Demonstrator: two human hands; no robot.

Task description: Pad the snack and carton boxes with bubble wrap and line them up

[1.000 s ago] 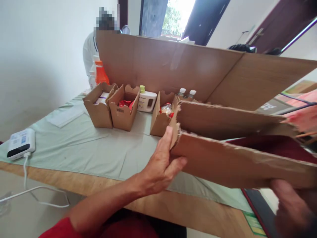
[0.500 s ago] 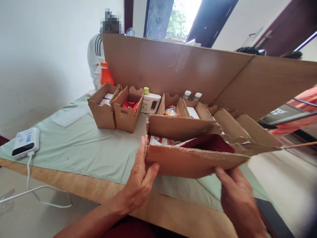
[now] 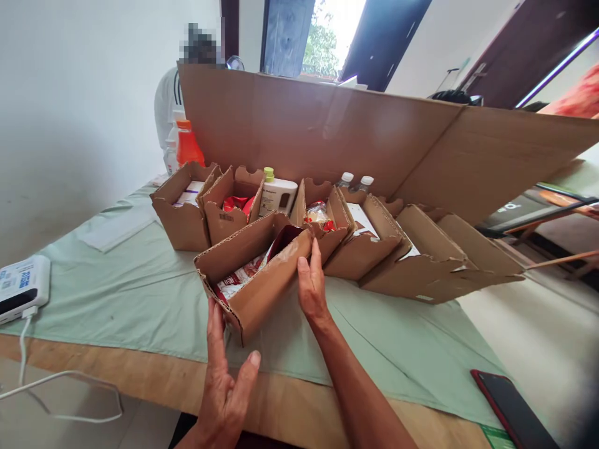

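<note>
A small open cardboard box (image 3: 262, 288) holding red and white packets lies on the green cloth (image 3: 140, 293), angled toward me. My left hand (image 3: 224, 386) is at its near corner, fingers spread, fingertips touching the box. On the far side, the fingers of my right hand (image 3: 311, 287) press flat against the long wall. Neither hand grips it.
Behind it stands a row of similar cardboard boxes (image 3: 360, 246) with packets, a white bottle (image 3: 276, 194) and an orange bottle (image 3: 189, 144). A tall cardboard sheet (image 3: 327, 131) walls the back; a person stands behind it. A white device (image 3: 21, 288) with cable lies left, a phone (image 3: 512, 408) right.
The box was held up in both hands; now it is down on the cloth, turned diagonally, and both hands have loosened to touch its sides.
</note>
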